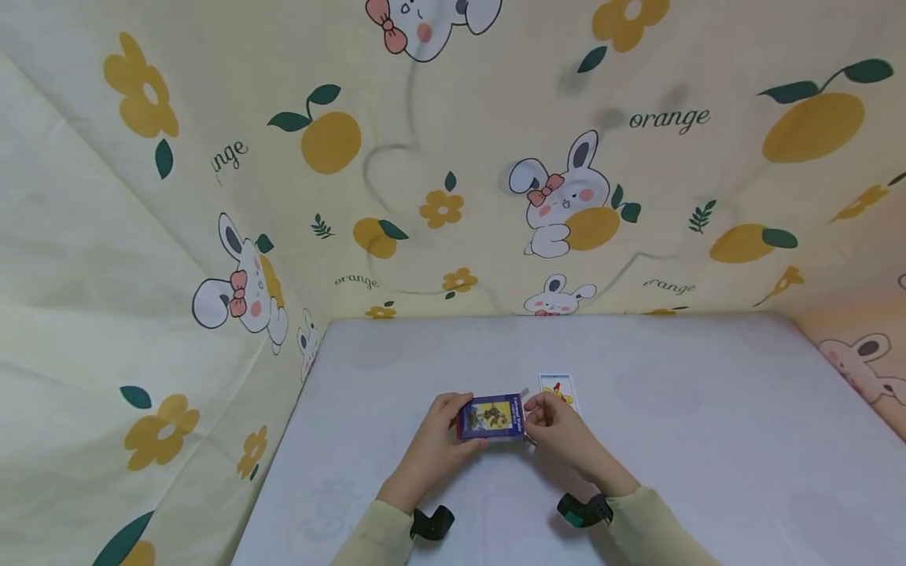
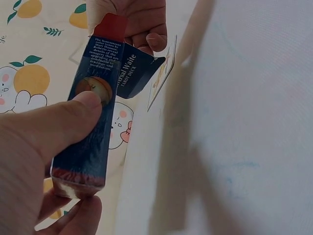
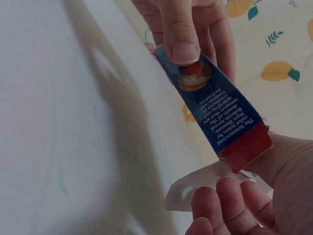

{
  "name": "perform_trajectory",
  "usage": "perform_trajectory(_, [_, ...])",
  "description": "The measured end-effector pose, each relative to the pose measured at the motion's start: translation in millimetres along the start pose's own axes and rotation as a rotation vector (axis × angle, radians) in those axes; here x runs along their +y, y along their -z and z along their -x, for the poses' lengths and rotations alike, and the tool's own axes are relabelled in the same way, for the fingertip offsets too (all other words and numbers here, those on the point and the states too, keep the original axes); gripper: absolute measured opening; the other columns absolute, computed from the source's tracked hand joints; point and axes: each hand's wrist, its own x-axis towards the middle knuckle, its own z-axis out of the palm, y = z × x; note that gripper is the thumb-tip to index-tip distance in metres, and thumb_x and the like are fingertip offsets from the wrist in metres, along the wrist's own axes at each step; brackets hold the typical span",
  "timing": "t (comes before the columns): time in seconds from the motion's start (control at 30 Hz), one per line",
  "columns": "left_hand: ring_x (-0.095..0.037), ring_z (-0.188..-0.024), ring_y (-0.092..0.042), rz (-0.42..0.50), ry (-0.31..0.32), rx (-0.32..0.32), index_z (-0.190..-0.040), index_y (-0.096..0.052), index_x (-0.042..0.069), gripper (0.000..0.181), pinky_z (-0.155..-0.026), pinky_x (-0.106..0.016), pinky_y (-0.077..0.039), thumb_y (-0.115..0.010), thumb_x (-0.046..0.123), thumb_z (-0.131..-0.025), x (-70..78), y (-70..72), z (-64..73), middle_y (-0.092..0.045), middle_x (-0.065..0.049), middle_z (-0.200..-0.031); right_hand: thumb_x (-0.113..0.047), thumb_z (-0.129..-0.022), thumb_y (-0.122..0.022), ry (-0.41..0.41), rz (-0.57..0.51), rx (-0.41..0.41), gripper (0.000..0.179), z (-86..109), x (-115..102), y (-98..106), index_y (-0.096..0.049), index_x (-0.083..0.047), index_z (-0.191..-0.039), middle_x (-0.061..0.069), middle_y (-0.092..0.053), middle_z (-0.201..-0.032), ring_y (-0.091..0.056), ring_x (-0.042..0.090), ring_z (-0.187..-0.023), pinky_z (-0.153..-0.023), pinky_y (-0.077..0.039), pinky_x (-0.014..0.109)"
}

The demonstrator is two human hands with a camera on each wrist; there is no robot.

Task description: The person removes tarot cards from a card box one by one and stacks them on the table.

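My left hand (image 1: 439, 436) grips a blue tarot deck box (image 1: 490, 417) with a yellow picture on its front, held close over the table. In the left wrist view the thumb presses on the box's narrow side, over a round picture. Its right end stands open, with a red side tab (image 2: 111, 27) and the lid flap (image 2: 133, 73) swung out. My right hand (image 1: 564, 432) is at this end, fingers curled at the flap's pale inner side in the right wrist view, thumb tip hidden behind the box. A white-bordered picture card (image 1: 557, 384) lies just behind the right hand.
A pale cloth covers the table (image 1: 708, 409). At the back and sides hangs a printed curtain (image 1: 481, 157) with rabbits, oranges and flowers. Each wrist wears a dark camera on a strap, the left one (image 1: 432, 523) close over the table.
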Motion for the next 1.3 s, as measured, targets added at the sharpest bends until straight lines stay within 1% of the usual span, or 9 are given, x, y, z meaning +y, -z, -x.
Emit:
perform_trajectory(0.17, [-0.02,-0.126,-0.046,-0.003,0.004,0.002,-0.145,-0.044,0.019,0.075,-0.104,-0.036,-0.042,-0.077,0.038,-0.081,0.2,0.8,0.4,-0.041,0.0,-0.139,-0.004,-0.086,-0.066,-0.012,0.002,-0.011,0.028,0.0,0.3,0.4,-0.054,-0.003,-0.112,0.011,-0.059,-0.088,-0.056,0.021,-0.075,-0.058,-0.051,0.026])
perform_trajectory(0.27, [-0.02,-0.126,-0.046,-0.006,0.004,0.005,-0.145,-0.044,0.021,0.074,-0.104,-0.036,-0.042,-0.077,0.039,-0.082,-0.3,1.6,0.2,-0.041,0.0,-0.139,-0.006,-0.087,-0.067,-0.004,0.007,-0.019,0.032,0.4,-1.4,1.8,-0.054,-0.002,-0.115,0.01,-0.059,-0.088,-0.056,0.02,-0.075,-0.058,-0.05,0.026])
perform_trajectory(0.3, [-0.02,-0.126,-0.046,-0.007,0.003,0.005,-0.145,-0.043,0.021,0.074,-0.104,-0.037,-0.042,-0.077,0.039,-0.082,-0.3,2.2,0.3,-0.041,0.0,-0.139,-0.006,-0.087,-0.067,-0.002,0.011,-0.02,0.032,2.8,-6.8,2.4,-0.054,-0.001,-0.116,0.01,-0.059,-0.088,-0.056,0.02,-0.075,-0.058,-0.049,0.026])
perform_trajectory(0.47, [-0.019,-0.126,-0.046,-0.017,0.012,0.005,-0.145,-0.043,0.022,0.074,-0.104,-0.036,-0.041,-0.077,0.04,-0.081,-0.5,2.9,0.2,-0.041,0.001,-0.139,-0.008,-0.087,-0.069,0.014,0.02,-0.017,0.036,3.7,-9.1,5.1,-0.055,-0.001,-0.119,0.009,-0.061,-0.087,-0.056,0.02,-0.074,-0.058,-0.046,0.025])
perform_trajectory(0.57, [-0.019,-0.126,-0.046,-0.03,0.019,0.007,-0.145,-0.043,0.022,0.074,-0.104,-0.037,-0.042,-0.077,0.04,-0.081,-0.8,2.2,0.3,-0.041,0.001,-0.139,-0.01,-0.087,-0.07,0.013,0.009,-0.017,0.037,2.1,-5.4,5.8,-0.055,-0.003,-0.119,0.009,-0.062,-0.088,-0.057,0.02,-0.075,-0.058,-0.046,0.025])
perform_trajectory(0.77, [-0.02,-0.126,-0.046,-0.026,0.014,0.001,-0.145,-0.043,0.021,0.074,-0.105,-0.037,-0.041,-0.077,0.038,-0.082,-2.0,2.3,1.2,-0.041,0.0,-0.139,-0.009,-0.088,-0.069,-0.012,-0.032,-0.015,0.037,3.2,-6.9,5.1,-0.054,-0.002,-0.12,0.01,-0.062,-0.09,-0.058,0.021,-0.078,-0.06,-0.05,0.025])
perform_trajectory(0.93, [-0.02,-0.125,-0.046,-0.022,0.006,0.001,-0.145,-0.043,0.02,0.074,-0.104,-0.037,-0.042,-0.077,0.038,-0.082,-2.9,2.1,1.7,-0.041,0.0,-0.139,-0.007,-0.088,-0.068,-0.014,-0.066,-0.013,0.036,3.6,-6.4,4.1,-0.053,-0.001,-0.121,0.011,-0.063,-0.091,-0.06,0.021,-0.079,-0.063,-0.053,0.028])
perform_trajectory(1.1, [-0.02,-0.126,-0.046,-0.031,0.013,0.005,-0.145,-0.044,0.02,0.074,-0.104,-0.038,-0.042,-0.077,0.039,-0.082,-2.4,1.7,2.5,-0.041,-0.001,-0.14,-0.01,-0.091,-0.066,-0.033,-0.069,-0.012,0.036,4.8,-5.8,4.7,-0.052,-0.002,-0.123,0.011,-0.063,-0.094,-0.059,0.02,-0.08,-0.064,-0.054,0.03])
perform_trajectory(1.3, [-0.02,-0.126,-0.046,-0.047,0.026,0.014,-0.145,-0.045,0.021,0.074,-0.103,-0.037,-0.043,-0.078,0.039,-0.081,-2.0,1.4,3.6,-0.041,-0.001,-0.14,-0.014,-0.093,-0.064,-0.06,-0.065,0.015,0.039,5.2,-3.1,8.5,-0.051,-0.004,-0.128,0.011,-0.063,-0.095,-0.058,0.022,-0.078,-0.063,-0.054,0.03])
